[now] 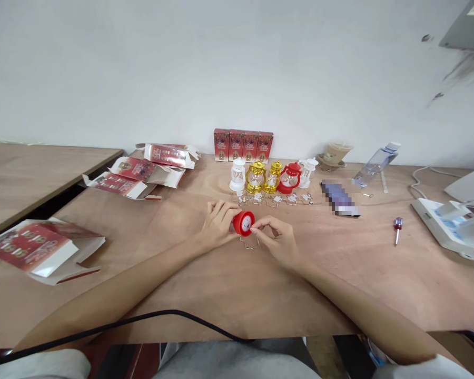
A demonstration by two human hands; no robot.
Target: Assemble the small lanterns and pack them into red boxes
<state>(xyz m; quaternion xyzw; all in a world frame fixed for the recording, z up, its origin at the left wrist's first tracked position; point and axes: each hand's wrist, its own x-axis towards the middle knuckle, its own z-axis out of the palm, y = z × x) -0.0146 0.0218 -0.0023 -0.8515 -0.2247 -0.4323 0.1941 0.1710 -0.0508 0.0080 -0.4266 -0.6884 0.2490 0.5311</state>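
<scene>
My left hand (220, 223) is wrapped round a small red lantern (236, 225), tipped so its round base with a white disc faces me. At that base, the thumb and forefinger of my right hand (276, 239) are pinched together; whatever they hold is too small to make out. A bent thin wire piece (249, 247) lies on the table just below the lantern. Behind my hands stand a white lantern (237, 176), two gold lanterns (256, 179), another red lantern (289, 180) and a second white lantern (308, 173). Several wire pieces with small white parts (277, 199) lie in front of them.
Red boxes (243, 146) stand against the wall. Opened cartons (142, 171) lie at the left. On the right are a cup (337, 153), a water bottle (375, 164), a phone (339, 199), a screwdriver (397, 229) and a power strip (450, 226). A black cable (174, 312) crosses in front.
</scene>
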